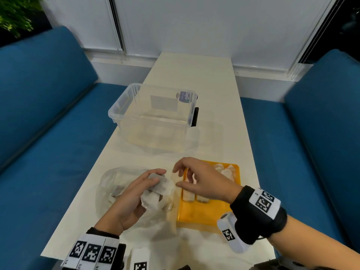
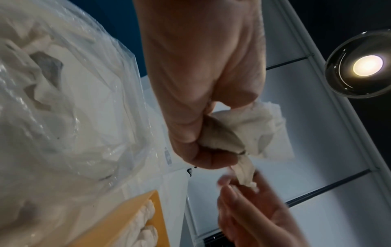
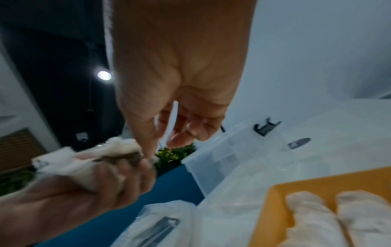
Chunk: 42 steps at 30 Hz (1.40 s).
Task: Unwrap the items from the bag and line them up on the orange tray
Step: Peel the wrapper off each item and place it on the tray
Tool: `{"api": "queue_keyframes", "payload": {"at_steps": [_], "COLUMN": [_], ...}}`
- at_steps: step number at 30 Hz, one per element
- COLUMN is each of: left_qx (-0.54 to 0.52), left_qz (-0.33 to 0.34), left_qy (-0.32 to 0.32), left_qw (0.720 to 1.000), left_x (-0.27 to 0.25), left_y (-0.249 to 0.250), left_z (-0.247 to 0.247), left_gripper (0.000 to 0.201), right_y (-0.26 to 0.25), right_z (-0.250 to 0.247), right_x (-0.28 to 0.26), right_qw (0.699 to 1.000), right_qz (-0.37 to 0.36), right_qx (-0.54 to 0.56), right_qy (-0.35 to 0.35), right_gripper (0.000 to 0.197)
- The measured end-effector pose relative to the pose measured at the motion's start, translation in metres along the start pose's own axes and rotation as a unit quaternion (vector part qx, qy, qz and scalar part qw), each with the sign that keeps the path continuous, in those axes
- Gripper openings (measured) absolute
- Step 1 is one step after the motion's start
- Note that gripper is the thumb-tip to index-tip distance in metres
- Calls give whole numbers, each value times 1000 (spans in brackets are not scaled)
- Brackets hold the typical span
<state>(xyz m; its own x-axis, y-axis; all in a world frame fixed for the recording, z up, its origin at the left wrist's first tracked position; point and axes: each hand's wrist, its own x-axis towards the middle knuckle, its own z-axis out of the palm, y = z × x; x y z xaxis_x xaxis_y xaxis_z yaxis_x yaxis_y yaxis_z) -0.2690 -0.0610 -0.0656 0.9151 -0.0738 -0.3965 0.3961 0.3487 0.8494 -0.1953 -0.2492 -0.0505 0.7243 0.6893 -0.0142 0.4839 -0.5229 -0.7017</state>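
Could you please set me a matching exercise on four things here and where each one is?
1. wrapped item
2. orange tray
3. clear storage box
4. plastic bag

A. farther up the table
B. under the right hand
C. gripped in the left hand
D. lying under the left hand

Pairs: 1-C, 2-B, 3-A, 4-D
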Motion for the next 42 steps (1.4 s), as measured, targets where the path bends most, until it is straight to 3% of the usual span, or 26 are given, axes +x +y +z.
{"api": "queue_keyframes", "payload": {"at_steps": [3,7,10,16,23,27,34,42], "left_qx": [-21,-36,-51,-23,16,17,26,21], "left_qz": [-8,-19,-30,-49,-42,-45,-48,-49], "left_qy": [-12,-22,-18,6,25,28,46,53], "left_qw": [1000,999,998,999,999,998,997,997], "left_x": [3,2,1,-1,-5,-9,-14,-13], "left_y": [-1,-5,-5,-6,-5,-7,-8,-9], "left_z": [6,9,11,9,5,2,-11,-12], "left_gripper": [26,34,38,32,28,24,24,23], "right_y": [-10,-11,-13,-11,23,49,81,111], "right_z": [5,7,0,-25,-48,-50,-27,-8], "right_x": [-9,-12,-14,-16,-24,-27,-33,-25], "right_qw": [998,993,993,993,982,974,961,947], "right_qz": [-68,-111,-105,-31,92,161,215,257], "right_qx": [-12,-13,2,9,-109,-147,-150,-131], "right_qy": [-12,25,51,112,121,61,-88,-141], "right_gripper": [41,16,13,15,16,19,17,20]}}
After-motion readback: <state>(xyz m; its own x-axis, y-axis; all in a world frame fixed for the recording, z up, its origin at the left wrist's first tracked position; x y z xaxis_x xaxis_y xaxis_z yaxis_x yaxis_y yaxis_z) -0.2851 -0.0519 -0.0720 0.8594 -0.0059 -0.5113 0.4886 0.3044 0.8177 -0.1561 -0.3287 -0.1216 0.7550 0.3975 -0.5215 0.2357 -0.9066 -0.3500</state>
